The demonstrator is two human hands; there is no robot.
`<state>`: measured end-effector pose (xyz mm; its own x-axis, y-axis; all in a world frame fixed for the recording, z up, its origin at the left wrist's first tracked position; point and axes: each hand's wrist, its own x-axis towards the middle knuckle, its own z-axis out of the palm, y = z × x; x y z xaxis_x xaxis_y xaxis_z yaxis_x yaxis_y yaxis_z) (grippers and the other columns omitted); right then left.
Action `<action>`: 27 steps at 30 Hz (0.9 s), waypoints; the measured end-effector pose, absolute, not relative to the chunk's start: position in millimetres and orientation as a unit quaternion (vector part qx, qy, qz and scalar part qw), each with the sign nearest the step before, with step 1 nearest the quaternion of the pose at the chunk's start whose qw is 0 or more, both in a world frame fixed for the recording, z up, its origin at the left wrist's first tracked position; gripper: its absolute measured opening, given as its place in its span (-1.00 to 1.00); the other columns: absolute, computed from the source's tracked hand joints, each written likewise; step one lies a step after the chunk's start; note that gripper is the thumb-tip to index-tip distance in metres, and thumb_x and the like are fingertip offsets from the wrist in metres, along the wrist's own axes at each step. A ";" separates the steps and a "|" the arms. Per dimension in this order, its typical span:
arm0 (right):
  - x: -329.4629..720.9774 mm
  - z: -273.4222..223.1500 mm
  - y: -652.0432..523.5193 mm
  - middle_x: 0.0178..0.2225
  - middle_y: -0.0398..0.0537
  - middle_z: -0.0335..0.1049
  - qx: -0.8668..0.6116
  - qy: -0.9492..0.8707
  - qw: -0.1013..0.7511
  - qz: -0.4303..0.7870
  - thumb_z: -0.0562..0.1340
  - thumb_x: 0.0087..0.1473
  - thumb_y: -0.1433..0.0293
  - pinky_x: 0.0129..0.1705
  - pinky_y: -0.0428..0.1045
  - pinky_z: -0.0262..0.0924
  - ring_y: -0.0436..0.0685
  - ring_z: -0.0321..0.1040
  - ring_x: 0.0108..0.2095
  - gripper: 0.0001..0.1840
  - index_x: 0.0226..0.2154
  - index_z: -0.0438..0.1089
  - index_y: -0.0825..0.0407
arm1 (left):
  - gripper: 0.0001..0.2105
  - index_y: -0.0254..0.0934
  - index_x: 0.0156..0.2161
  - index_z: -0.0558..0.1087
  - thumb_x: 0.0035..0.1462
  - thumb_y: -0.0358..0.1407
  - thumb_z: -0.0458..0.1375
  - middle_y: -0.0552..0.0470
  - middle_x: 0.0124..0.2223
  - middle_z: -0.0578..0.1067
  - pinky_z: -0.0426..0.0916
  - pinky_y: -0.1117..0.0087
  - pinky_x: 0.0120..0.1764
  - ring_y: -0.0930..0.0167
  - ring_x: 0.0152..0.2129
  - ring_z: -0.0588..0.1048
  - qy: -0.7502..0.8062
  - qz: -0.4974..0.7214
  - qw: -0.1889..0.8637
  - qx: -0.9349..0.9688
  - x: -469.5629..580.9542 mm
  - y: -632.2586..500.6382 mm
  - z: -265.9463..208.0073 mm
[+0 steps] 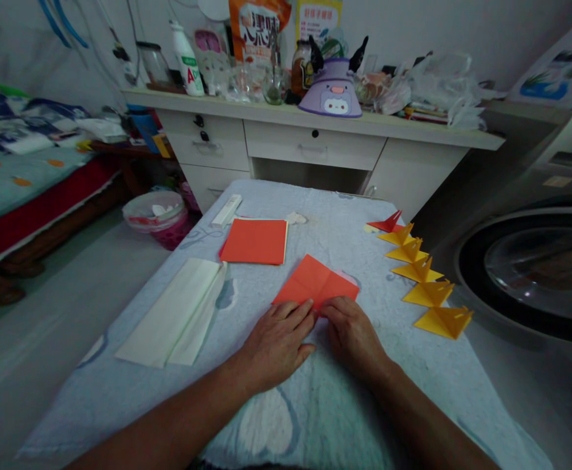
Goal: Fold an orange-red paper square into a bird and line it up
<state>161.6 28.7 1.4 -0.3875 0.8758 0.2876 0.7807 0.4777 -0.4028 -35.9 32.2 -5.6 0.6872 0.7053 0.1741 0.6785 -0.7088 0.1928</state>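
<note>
A creased orange sheet of origami paper (310,277) lies on the cloth-covered table in front of me, its near edge under my fingers. My left hand (281,336) rests flat on that edge with the fingers stretched out. Beside it, my right hand (354,333) has curled fingers pinching the same edge, close to the left fingertips. Beyond the left hand sits a stack of square orange paper (254,241). Folded yellow paper cranes (430,294), several of them, stand in a row at the right, with a red folded one (388,222) at the far end.
A folded pale paper sheet (173,313) lies on the left of the table, with a small white box (226,211) behind it. A white desk (315,140) carrying jars, bags and a purple visor (333,91) stands beyond. A washing machine (550,189) is at the right, a waste bin (153,215) at the left.
</note>
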 end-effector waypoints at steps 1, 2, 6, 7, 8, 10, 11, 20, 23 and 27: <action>161.4 1.5 28.3 -0.26 0.04 0.45 -0.504 -0.826 0.232 0.103 0.09 0.04 0.65 -0.07 0.05 0.21 0.16 0.30 -0.19 -0.68 -0.26 0.47 0.08 | -0.53 -0.22 0.21 0.28 0.26 -0.10 0.06 -0.02 0.26 0.32 0.18 0.15 0.12 0.22 0.09 0.29 0.378 0.118 0.056 0.917 -35.9 32.3 -5.6; 161.2 1.9 28.0 -0.26 0.04 0.45 -0.505 -0.826 0.230 0.102 0.09 0.03 0.64 -0.07 0.05 0.22 0.17 0.30 -0.18 -0.68 -0.25 0.47 0.07 | -0.53 -0.22 0.21 0.28 0.26 -0.10 0.07 -0.02 0.27 0.32 0.18 0.15 0.12 0.22 0.10 0.29 0.378 0.118 0.056 0.917 -35.8 32.3 -5.5; 160.3 4.6 26.8 -0.26 0.04 0.44 -0.505 -0.826 0.230 0.101 0.10 0.03 0.62 -0.09 0.05 0.22 0.16 0.30 -0.20 -0.70 -0.26 0.47 0.06 | -0.53 -0.21 0.22 0.27 0.27 -0.10 0.06 -0.03 0.27 0.32 0.18 0.16 0.13 0.23 0.12 0.28 0.375 0.121 0.054 0.918 -36.6 32.4 -5.6; 160.0 5.2 26.6 -0.26 0.03 0.44 -0.506 -0.825 0.230 0.100 0.10 0.04 0.61 -0.09 0.04 0.22 0.16 0.30 -0.20 -0.70 -0.26 0.47 0.06 | -0.53 -0.21 0.22 0.27 0.27 -0.10 0.05 -0.03 0.27 0.32 0.18 0.16 0.13 0.24 0.12 0.28 0.374 0.121 0.053 0.918 -36.8 32.4 -5.7; 159.5 5.6 26.4 -0.26 0.03 0.44 -0.507 -0.825 0.228 0.100 0.10 0.06 0.60 -0.09 0.04 0.22 0.16 0.30 -0.21 -0.71 -0.26 0.47 0.06 | -0.53 -0.21 0.22 0.27 0.27 -0.09 0.05 -0.03 0.27 0.31 0.18 0.16 0.14 0.24 0.13 0.29 0.374 0.119 0.052 0.918 -37.1 32.4 -5.8; 158.3 6.6 26.1 -0.27 0.03 0.43 -0.511 -0.826 0.217 0.098 0.10 0.08 0.59 -0.08 0.04 0.21 0.16 0.30 -0.21 -0.73 -0.27 0.47 0.07 | -0.52 -0.23 0.23 0.27 0.27 -0.09 0.05 -0.03 0.28 0.30 0.17 0.17 0.16 0.24 0.14 0.29 0.373 0.113 0.051 0.919 -37.3 32.1 -6.1; 157.6 7.2 25.9 -0.28 0.03 0.43 -0.513 -0.827 0.208 0.097 0.10 0.09 0.58 -0.08 0.04 0.20 0.16 0.29 -0.21 -0.74 -0.27 0.47 0.07 | -0.51 -0.25 0.23 0.26 0.27 -0.09 0.05 -0.04 0.29 0.30 0.17 0.17 0.16 0.24 0.15 0.29 0.373 0.107 0.050 0.920 -37.4 31.7 -6.3; 152.9 13.2 24.7 -0.29 0.03 0.36 -0.519 -0.838 0.152 0.072 0.14 0.13 0.50 -0.10 0.05 0.15 0.17 0.25 -0.23 -0.78 -0.21 0.47 0.06 | -0.39 -0.26 0.32 0.08 0.28 0.01 -0.02 -0.13 0.35 0.16 0.07 0.17 0.25 0.27 0.29 0.14 0.367 0.097 0.062 0.923 -48.6 24.5 -11.4; 152.5 13.2 25.0 -0.29 0.02 0.36 -0.523 -0.837 0.145 0.071 0.14 0.12 0.51 -0.10 0.05 0.15 0.17 0.25 -0.23 -0.78 -0.22 0.47 0.05 | -0.36 -0.24 0.33 0.05 0.26 0.03 0.00 -0.11 0.37 0.12 0.03 0.18 0.27 0.28 0.31 0.09 0.358 0.092 0.078 0.926 -53.7 24.9 -9.9; 152.4 13.3 24.4 -0.28 0.03 0.36 -0.525 -0.839 0.130 0.062 0.16 0.11 0.49 -0.11 0.05 0.14 0.18 0.25 -0.22 -0.80 -0.23 0.47 0.05 | -0.35 -0.26 0.32 0.06 0.23 0.01 0.05 -0.11 0.38 0.08 -0.02 0.21 0.28 0.28 0.32 0.07 0.362 0.066 0.087 0.926 -59.2 28.4 -4.7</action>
<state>152.4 24.4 13.3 -0.4140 0.8973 0.1532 0.8648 0.4402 -0.2417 -59.2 28.4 -4.7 0.7296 0.6813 0.0591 0.6586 -0.7232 0.2080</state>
